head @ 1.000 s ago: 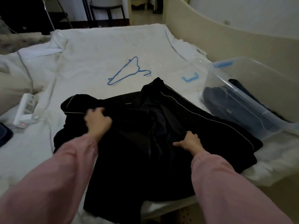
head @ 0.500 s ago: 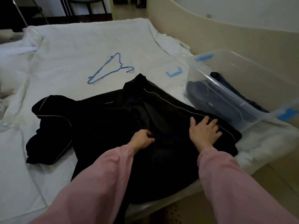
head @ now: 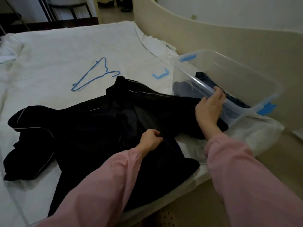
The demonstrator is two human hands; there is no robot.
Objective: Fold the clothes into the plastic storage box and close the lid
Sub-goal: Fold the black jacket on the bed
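Black jacket [head: 91,128] with thin pale piping lies spread and rumpled on a white bed sheet [head: 65,54], not yet folded. One sleeve is bunched at the left, and the other reaches right to touch the clear plastic box [head: 255,74].

The box sits open at the bed's right edge with dark folded clothes [head: 182,86] already inside. No lid can be made out with certainty.

The person's left hand [head: 150,139] is curled tight, pinching a fold of cloth near the jacket's middle, by the front opening. The right hand [head: 209,110] lies over the right sleeve with its fingers nearly straight. Its tips touch the box's near rim, and it grasps nothing.

A blue hanger [head: 91,76] and a small blue clip [head: 161,74] lie farther up the bed.

The jacket looks soft, limp and light, probably a little slick, so it will likely sag and slide when lifted. The best holds are probably the shoulders or hem corners, with flat palms to press each fold.
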